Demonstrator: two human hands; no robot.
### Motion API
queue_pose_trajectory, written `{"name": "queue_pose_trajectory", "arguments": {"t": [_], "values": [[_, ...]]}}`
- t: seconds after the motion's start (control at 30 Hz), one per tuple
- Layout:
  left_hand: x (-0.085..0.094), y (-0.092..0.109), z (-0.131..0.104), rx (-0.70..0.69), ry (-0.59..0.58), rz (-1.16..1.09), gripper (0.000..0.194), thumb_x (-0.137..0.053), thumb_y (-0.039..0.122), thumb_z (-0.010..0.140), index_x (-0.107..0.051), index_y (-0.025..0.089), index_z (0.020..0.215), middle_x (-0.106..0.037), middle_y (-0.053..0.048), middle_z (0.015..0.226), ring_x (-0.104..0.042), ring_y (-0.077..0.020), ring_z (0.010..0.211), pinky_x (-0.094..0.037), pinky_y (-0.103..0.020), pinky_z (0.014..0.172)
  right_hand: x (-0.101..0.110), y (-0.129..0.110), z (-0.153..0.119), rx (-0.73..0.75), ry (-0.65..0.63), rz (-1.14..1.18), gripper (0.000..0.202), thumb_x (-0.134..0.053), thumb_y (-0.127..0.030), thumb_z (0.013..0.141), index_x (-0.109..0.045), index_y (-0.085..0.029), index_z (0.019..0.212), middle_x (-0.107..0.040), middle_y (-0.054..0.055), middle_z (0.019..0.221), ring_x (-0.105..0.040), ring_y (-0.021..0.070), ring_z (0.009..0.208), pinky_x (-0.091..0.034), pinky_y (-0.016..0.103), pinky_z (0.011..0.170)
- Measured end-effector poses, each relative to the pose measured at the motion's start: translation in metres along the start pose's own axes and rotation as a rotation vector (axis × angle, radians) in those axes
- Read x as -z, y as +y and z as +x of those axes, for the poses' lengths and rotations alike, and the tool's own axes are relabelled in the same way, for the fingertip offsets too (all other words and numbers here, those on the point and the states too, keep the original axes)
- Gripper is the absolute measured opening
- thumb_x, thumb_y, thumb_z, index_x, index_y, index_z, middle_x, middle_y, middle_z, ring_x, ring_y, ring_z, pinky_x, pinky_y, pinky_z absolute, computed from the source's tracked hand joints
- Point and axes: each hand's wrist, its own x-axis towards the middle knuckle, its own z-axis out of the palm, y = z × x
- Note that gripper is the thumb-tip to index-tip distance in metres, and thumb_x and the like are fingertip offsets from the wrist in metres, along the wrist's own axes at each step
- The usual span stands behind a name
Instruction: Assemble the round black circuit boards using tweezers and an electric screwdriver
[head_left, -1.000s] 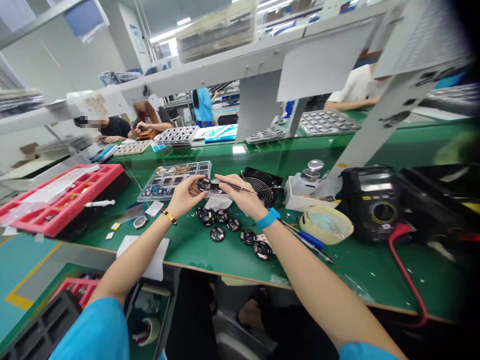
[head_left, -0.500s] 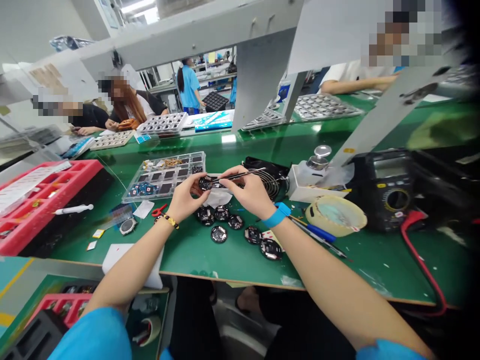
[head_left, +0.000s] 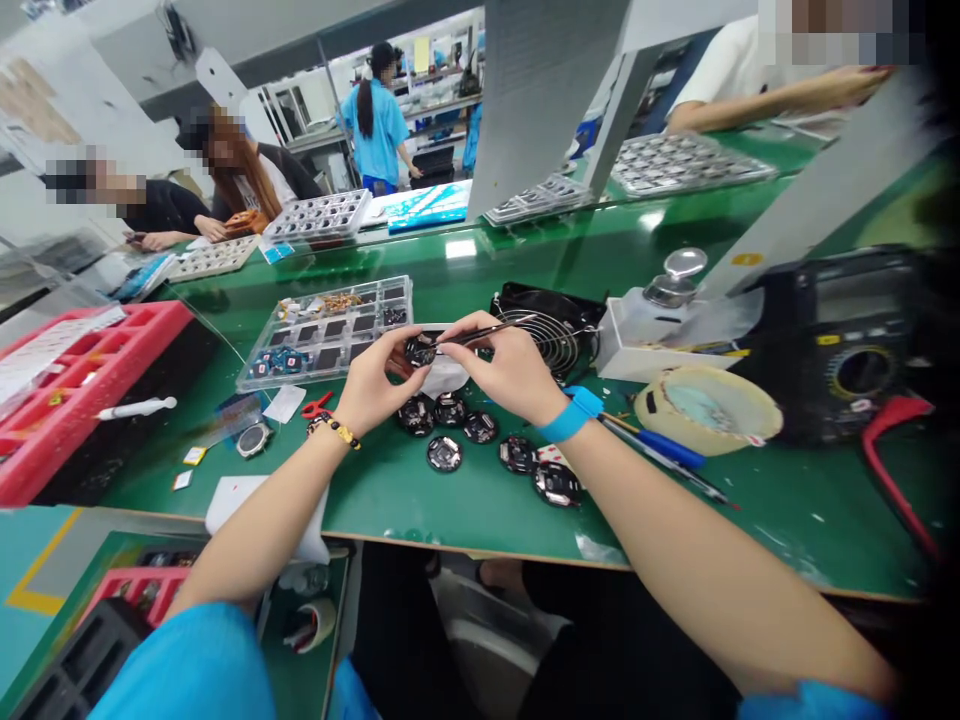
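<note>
Between its thumb and fingers, my left hand grips a small round black watch-like case, tilted up above the green bench. My right hand pinches a pair of dark tweezers, whose tip meets the case while the back end points right. Below the hands, several similar round black cases lie on the bench, among them a single case nearest the front and another case to the right. White tissue shows behind my fingers.
A clear compartment box of parts stands behind my left hand, a black fan behind my right. Rightward are a cream bowl, pens and a black meter. A red tray stands left. Several people work beyond.
The camera view has shifted and tilted slightly. Both hands stay together at the case, with the tweezers still touching it.
</note>
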Motion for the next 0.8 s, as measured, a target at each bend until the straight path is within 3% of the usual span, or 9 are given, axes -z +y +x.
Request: {"name": "queue_pose_trajectory", "arguments": {"t": [0.33,0.6,0.8], "values": [[0.0002,0.0021,-0.0001,0.004,-0.006,0.004,0.05,-0.076,0.025,0.087,-0.061,0.02,0.134,-0.076,-0.004,0.104,-0.073,-0.0131,0.072,-0.066,-0.027,0.071,-0.0012,-0.0025,0.0,0.007,0.035,-0.018,0.01,-0.07,-0.032,0.096,-0.073,-0.024,0.091,-0.078,0.003,0.096,-0.074,0.0226,0.088,-0.059,0.038,0.082],[0.0002,0.0045,0.0002,-0.004,0.0,0.018,0.05,-0.075,0.024,0.087,-0.061,0.021,0.134,-0.075,-0.005,0.105,-0.074,-0.0148,0.078,-0.066,-0.028,0.072,-0.0012,0.0012,-0.0001,-0.085,0.096,0.016,0.019,-0.074,-0.043,0.094,-0.073,-0.024,0.091,-0.078,0.002,0.087,-0.073,0.0221,0.079,-0.056,0.038,0.073],[-0.0003,0.0023,-0.0003,-0.012,0.009,0.017,0.051,-0.076,0.025,0.086,-0.062,0.021,0.134,-0.075,-0.005,0.109,-0.074,-0.0145,0.08,-0.066,-0.027,0.072,-0.0016,0.0001,-0.0006,-0.099,0.109,0.047,0.017,-0.075,-0.04,0.092,-0.073,-0.023,0.09,-0.078,0.001,0.085,-0.073,0.0207,0.077,-0.055,0.036,0.071]]}}
